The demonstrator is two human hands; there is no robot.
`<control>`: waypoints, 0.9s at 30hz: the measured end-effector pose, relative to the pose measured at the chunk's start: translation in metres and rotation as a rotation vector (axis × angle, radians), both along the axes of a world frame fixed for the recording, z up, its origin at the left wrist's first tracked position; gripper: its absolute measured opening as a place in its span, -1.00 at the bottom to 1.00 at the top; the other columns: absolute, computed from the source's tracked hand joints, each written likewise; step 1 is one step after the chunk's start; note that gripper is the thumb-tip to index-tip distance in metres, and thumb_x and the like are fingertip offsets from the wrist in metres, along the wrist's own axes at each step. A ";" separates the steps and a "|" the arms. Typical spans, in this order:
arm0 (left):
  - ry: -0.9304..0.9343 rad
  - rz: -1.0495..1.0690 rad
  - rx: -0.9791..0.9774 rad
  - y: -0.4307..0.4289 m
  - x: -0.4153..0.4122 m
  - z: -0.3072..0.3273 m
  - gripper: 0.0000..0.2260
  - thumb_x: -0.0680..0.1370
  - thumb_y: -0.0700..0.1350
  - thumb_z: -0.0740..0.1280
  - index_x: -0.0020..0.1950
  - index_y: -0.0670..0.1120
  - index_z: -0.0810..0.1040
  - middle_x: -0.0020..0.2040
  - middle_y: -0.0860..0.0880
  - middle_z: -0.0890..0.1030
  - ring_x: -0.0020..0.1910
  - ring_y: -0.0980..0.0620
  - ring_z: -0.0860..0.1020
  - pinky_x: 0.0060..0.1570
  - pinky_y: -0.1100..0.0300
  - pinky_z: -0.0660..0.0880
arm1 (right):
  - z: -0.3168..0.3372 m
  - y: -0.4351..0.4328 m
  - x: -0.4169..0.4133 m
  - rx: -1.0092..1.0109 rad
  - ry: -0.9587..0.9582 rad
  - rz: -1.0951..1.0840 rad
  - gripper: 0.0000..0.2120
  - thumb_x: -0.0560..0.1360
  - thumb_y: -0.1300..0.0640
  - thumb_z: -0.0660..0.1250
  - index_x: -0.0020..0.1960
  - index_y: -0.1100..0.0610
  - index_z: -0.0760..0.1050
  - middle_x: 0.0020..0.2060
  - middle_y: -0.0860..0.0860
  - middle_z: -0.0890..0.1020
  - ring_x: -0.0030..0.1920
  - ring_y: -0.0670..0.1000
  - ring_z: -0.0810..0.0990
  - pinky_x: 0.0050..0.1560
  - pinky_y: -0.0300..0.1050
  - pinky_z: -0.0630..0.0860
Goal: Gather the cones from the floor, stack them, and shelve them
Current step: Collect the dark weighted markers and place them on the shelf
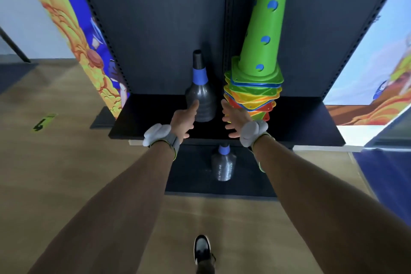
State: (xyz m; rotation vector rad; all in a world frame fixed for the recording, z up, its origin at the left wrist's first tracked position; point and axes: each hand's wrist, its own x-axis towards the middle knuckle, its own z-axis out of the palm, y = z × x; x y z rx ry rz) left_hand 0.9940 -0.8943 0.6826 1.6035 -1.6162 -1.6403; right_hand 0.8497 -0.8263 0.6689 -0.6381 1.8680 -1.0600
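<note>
Released, fingers spread; left hand [183, 121] by grey skittle [202, 98]; right hand [234, 120] by cone stack [255, 87]

Black digit "4" on yellow-green sticker [43, 123], stuck to wooden floor [66, 162] at left

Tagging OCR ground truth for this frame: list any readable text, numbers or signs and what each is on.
"4": black digit on the yellow-green floor sticker, far left.
Colourful printed banner on the left: artwork only, no words legible.
Printed banner on the right: blue mark too blurred to read.
Stack of coloured plastic cones: no lettering visible.
</note>
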 end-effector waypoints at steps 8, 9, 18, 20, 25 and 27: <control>0.050 -0.023 -0.025 0.132 0.048 0.077 -0.39 0.53 0.33 0.14 0.37 -0.08 0.46 0.33 -0.09 0.51 0.28 -0.09 0.49 0.29 -0.10 0.39 | 0.087 0.125 0.053 -0.064 -0.088 0.027 -0.34 0.52 -0.35 0.15 0.36 0.13 0.46 0.26 0.09 0.58 0.20 0.16 0.57 0.15 0.12 0.53; 0.043 -0.032 -0.025 0.140 0.051 0.081 -0.39 0.53 0.33 0.14 0.37 -0.08 0.46 0.32 -0.09 0.52 0.28 -0.09 0.50 0.28 -0.10 0.40 | 0.090 0.134 0.057 -0.070 -0.080 0.030 -0.34 0.52 -0.35 0.14 0.36 0.13 0.47 0.24 0.09 0.58 0.18 0.16 0.57 0.16 0.13 0.53; 0.039 -0.102 -0.078 0.158 0.076 0.110 -0.40 0.53 0.34 0.13 0.36 -0.05 0.48 0.29 -0.06 0.55 0.23 -0.06 0.53 0.23 -0.06 0.41 | 0.119 0.163 0.063 -0.116 -0.024 0.063 -0.39 0.55 -0.33 0.11 0.30 0.13 0.50 0.13 0.07 0.62 0.10 0.14 0.60 0.16 0.13 0.52; 0.041 -0.110 -0.100 0.155 0.079 0.116 -0.40 0.52 0.35 0.12 0.35 -0.05 0.48 0.28 -0.06 0.55 0.21 -0.05 0.53 0.23 -0.05 0.42 | 0.124 0.165 0.062 -0.122 -0.028 0.069 -0.38 0.54 -0.34 0.11 0.28 0.13 0.52 0.13 0.07 0.63 0.10 0.14 0.61 0.14 0.11 0.52; 0.081 -0.138 -0.162 0.152 0.081 0.137 -0.46 0.51 0.36 0.13 0.24 -0.01 0.53 0.22 -0.03 0.58 0.16 -0.02 0.54 0.23 -0.05 0.42 | 0.148 0.169 0.058 -0.183 -0.044 0.046 -0.39 0.53 -0.34 0.14 0.25 0.15 0.52 0.12 0.09 0.64 0.11 0.18 0.61 0.24 0.18 0.48; 0.081 -0.137 -0.178 0.152 0.083 0.140 -0.44 0.52 0.36 0.13 0.26 -0.02 0.53 0.23 -0.04 0.58 0.17 -0.03 0.54 0.23 -0.05 0.42 | 0.151 0.171 0.060 -0.193 -0.041 0.045 -0.39 0.54 -0.34 0.14 0.25 0.16 0.52 0.13 0.10 0.64 0.12 0.18 0.61 0.25 0.18 0.47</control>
